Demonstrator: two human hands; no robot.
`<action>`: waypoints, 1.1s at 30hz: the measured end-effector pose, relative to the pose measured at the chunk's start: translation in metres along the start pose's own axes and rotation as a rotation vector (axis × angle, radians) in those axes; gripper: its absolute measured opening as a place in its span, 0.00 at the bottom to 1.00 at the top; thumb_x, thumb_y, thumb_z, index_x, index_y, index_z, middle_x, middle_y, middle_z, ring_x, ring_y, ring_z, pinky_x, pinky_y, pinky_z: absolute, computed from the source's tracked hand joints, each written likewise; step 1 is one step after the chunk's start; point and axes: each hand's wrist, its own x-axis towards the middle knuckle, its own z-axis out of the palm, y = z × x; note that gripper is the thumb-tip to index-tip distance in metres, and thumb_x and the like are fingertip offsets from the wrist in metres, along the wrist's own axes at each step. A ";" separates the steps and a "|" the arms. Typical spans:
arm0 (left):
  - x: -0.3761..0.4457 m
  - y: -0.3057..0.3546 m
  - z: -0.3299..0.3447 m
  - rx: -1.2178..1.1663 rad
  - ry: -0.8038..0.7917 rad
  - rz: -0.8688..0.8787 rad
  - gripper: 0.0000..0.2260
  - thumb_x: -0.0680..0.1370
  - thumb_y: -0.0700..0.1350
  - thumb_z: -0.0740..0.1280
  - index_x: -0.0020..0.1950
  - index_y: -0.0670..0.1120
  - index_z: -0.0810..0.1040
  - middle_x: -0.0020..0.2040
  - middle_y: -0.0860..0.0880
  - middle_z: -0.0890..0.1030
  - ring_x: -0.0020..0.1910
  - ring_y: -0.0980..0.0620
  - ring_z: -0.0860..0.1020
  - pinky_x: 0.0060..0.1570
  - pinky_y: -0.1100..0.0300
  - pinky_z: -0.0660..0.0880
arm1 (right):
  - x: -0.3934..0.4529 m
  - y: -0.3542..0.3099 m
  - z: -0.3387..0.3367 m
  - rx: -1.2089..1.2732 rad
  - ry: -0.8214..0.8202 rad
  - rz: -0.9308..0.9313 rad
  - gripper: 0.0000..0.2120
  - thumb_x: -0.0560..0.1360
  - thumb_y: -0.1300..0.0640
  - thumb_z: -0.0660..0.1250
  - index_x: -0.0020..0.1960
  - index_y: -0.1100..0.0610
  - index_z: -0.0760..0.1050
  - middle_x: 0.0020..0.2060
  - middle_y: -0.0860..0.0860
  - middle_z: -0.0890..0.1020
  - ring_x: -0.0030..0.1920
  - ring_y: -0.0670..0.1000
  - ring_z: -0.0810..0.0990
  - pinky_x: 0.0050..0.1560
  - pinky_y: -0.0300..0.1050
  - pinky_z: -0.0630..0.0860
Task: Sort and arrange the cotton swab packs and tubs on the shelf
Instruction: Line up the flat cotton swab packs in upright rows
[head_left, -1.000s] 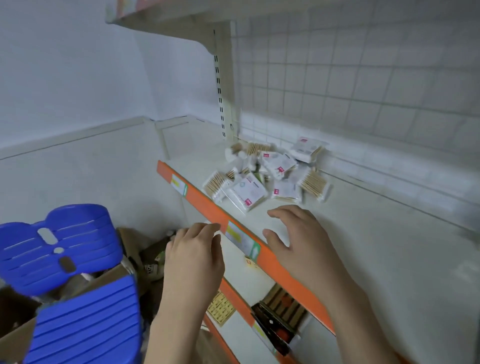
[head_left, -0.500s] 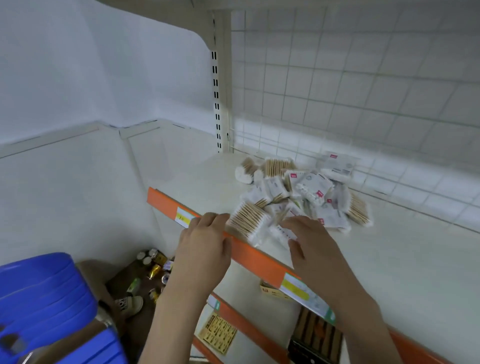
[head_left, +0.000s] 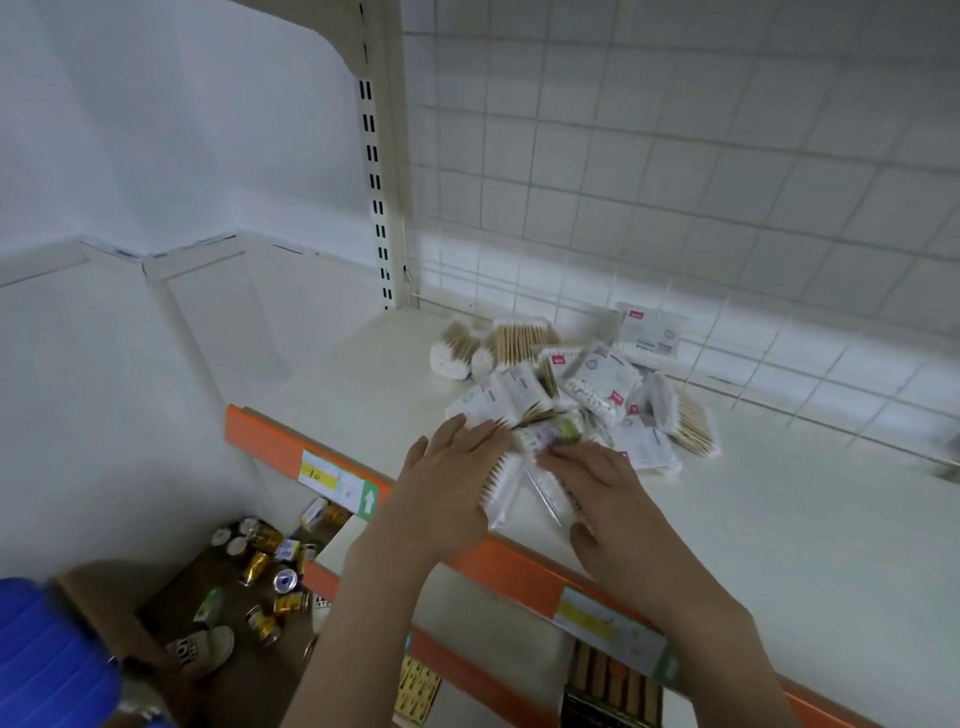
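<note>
White shelf (head_left: 753, 530), orange front strip; swab packs and tubs heaped loose toward the back left, near the wire grid. Pile (head_left: 587, 395): flat white packs with red tags, clear packs of wooden-stick swabs, round tubs at the far left; all jumbled and overlapping. Nearest pack (head_left: 501, 491), clear with wooden sticks, lies at the shelf lip. Left hand (head_left: 447, 493) rests flat on its left side, fingers straight. Right hand (head_left: 613, 509) lies over its right side, fingers out, not curled round it. Judgement: steady it between both palms and draw it clear before sorting by type.
</note>
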 end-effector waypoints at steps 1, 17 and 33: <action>0.000 0.000 0.000 0.019 -0.004 0.001 0.34 0.73 0.40 0.61 0.75 0.56 0.51 0.76 0.57 0.51 0.75 0.52 0.45 0.72 0.48 0.50 | 0.001 0.000 -0.001 -0.015 0.017 0.002 0.35 0.66 0.71 0.63 0.71 0.54 0.65 0.67 0.48 0.67 0.66 0.45 0.56 0.64 0.24 0.45; -0.017 0.013 0.000 -0.183 0.361 0.024 0.23 0.68 0.46 0.70 0.60 0.48 0.65 0.46 0.54 0.74 0.50 0.51 0.75 0.66 0.54 0.60 | -0.025 0.001 -0.037 -0.101 0.175 0.289 0.22 0.65 0.48 0.75 0.51 0.50 0.66 0.42 0.44 0.72 0.49 0.51 0.67 0.46 0.44 0.67; -0.002 0.149 0.020 -0.434 0.341 0.317 0.12 0.72 0.44 0.68 0.51 0.50 0.68 0.42 0.57 0.74 0.39 0.51 0.76 0.40 0.54 0.71 | -0.143 0.047 -0.104 -0.153 0.337 0.569 0.12 0.70 0.44 0.70 0.50 0.47 0.76 0.34 0.40 0.73 0.43 0.49 0.74 0.40 0.42 0.67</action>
